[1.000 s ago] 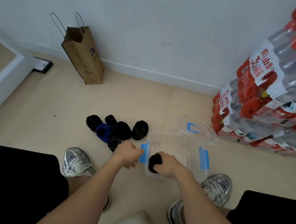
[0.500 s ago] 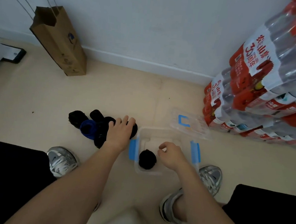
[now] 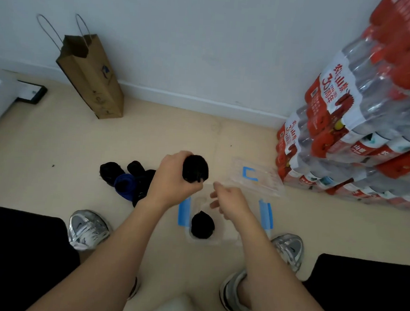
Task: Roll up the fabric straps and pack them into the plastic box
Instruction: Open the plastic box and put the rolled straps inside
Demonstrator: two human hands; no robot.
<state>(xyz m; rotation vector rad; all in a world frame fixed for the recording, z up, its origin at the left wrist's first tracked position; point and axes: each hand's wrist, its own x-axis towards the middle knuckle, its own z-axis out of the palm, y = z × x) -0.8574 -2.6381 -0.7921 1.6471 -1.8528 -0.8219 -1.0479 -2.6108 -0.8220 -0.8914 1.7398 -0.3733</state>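
My left hand (image 3: 172, 186) grips a roll (image 3: 195, 168) mid-frame, axis unclear. My right hand (image 3: 229, 203) hangs loose-fingered over the box (image 3: 226, 241).

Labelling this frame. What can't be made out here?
Head view only:
- Pile of rolls on the floor: its right side is behind the left hand, so no count.
- Held roll: its left part is covered by that hand.
- Box: far end covered by the right hand; clear walls faint.
- Bottle packs: cut off by the right and top edges.
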